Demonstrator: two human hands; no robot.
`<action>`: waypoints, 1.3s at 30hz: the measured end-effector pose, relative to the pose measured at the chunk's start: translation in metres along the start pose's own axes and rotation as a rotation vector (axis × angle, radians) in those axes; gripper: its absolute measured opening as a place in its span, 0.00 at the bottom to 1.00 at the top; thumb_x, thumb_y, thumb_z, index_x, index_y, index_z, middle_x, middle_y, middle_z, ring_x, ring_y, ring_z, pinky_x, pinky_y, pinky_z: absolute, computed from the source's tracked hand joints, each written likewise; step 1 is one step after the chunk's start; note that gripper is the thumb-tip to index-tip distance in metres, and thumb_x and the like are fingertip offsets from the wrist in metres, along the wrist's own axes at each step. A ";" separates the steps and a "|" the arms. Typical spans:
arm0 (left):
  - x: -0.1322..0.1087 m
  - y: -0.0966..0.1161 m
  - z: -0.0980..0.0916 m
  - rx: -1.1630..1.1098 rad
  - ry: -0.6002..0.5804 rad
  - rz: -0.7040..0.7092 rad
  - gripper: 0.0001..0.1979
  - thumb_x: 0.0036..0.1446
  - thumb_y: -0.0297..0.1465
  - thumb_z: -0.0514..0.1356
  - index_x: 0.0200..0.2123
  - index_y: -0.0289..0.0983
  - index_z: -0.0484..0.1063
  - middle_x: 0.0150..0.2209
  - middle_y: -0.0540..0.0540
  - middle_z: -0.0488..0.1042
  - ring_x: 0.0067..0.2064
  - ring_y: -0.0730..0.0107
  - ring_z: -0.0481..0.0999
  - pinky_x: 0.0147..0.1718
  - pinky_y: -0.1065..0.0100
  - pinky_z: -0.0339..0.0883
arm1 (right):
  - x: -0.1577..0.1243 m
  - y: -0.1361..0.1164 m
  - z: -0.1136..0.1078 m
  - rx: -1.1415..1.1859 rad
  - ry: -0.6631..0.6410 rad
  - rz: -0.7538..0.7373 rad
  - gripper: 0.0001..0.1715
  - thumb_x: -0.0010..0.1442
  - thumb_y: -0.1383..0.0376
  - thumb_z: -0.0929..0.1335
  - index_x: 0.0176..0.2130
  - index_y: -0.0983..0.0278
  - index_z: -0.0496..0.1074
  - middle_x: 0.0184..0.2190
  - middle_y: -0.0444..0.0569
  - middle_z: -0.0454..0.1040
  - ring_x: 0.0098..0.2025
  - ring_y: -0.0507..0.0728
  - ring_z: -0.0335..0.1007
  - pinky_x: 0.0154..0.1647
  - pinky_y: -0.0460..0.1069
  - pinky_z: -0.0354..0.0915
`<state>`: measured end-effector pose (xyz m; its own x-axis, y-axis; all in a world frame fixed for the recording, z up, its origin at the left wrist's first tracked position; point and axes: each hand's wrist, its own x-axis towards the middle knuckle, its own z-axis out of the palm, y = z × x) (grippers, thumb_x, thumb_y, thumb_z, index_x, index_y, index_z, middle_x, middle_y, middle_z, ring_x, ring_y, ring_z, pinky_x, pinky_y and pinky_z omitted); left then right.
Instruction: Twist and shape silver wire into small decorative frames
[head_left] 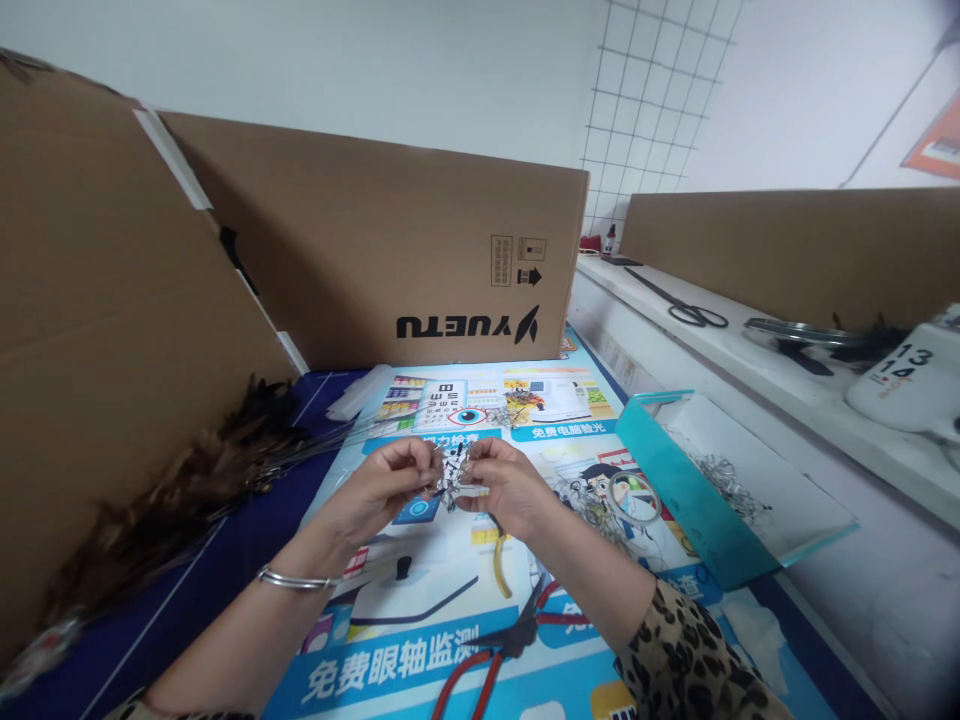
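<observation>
My left hand (399, 478) and my right hand (508, 485) meet over the middle of the printed table cover. Between them is a small bunch of silvery wire pieces (452, 472) with dark bits in it. Fingers and thumb of each hand pinch one side of this bunch; its exact kind is too small to make out. Yellow-handled pliers (500, 565) lie just below my right hand. Closer to me are red-handled pliers (517, 637), their handles spread. To the right of my right hand, a loose heap of thin wire pieces (592, 505) lies beside a clear ring-shaped roll (634, 497).
A teal box (675, 480) at right holds more wire pieces (724, 480). Brown feathers (165, 500) lie along the left. Cardboard panels (360, 240) stand at the back and left. The white ledge (652, 290) carries scissors (686, 310) and a white mug-like container (907, 380).
</observation>
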<state>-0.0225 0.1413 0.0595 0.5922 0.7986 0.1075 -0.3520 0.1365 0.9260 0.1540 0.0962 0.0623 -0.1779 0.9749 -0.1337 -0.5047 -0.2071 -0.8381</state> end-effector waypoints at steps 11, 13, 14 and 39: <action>-0.005 0.015 0.012 0.147 0.048 -0.055 0.07 0.48 0.23 0.62 0.25 0.34 0.65 0.26 0.52 0.65 0.25 0.78 0.65 0.24 0.74 0.60 | -0.002 0.006 0.003 0.078 -0.018 0.024 0.11 0.46 0.69 0.69 0.32 0.61 0.64 0.28 0.42 0.66 0.31 0.52 0.64 0.32 0.54 0.65; -0.008 0.021 0.016 0.221 0.069 -0.076 0.06 0.48 0.24 0.62 0.25 0.34 0.66 0.26 0.51 0.65 0.26 0.78 0.65 0.24 0.74 0.60 | -0.003 0.010 0.005 0.137 -0.042 0.029 0.10 0.47 0.69 0.68 0.32 0.61 0.64 0.29 0.43 0.66 0.33 0.53 0.65 0.32 0.54 0.65; -0.009 0.023 0.018 0.251 0.080 -0.081 0.06 0.48 0.24 0.63 0.25 0.34 0.67 0.26 0.51 0.65 0.26 0.78 0.65 0.24 0.74 0.61 | -0.003 0.012 0.006 0.163 -0.050 0.029 0.10 0.47 0.70 0.67 0.32 0.61 0.64 0.29 0.43 0.67 0.33 0.53 0.65 0.32 0.54 0.65; -0.010 0.026 0.022 0.285 0.106 -0.076 0.05 0.46 0.24 0.63 0.25 0.34 0.68 0.26 0.51 0.67 0.25 0.77 0.65 0.23 0.74 0.62 | -0.005 0.015 0.007 0.193 -0.012 0.041 0.10 0.46 0.69 0.69 0.31 0.61 0.64 0.27 0.41 0.66 0.30 0.51 0.65 0.29 0.49 0.63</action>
<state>-0.0221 0.1238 0.0902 0.5245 0.8513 0.0094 -0.0836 0.0405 0.9957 0.1419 0.0880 0.0543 -0.2113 0.9645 -0.1586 -0.6492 -0.2598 -0.7148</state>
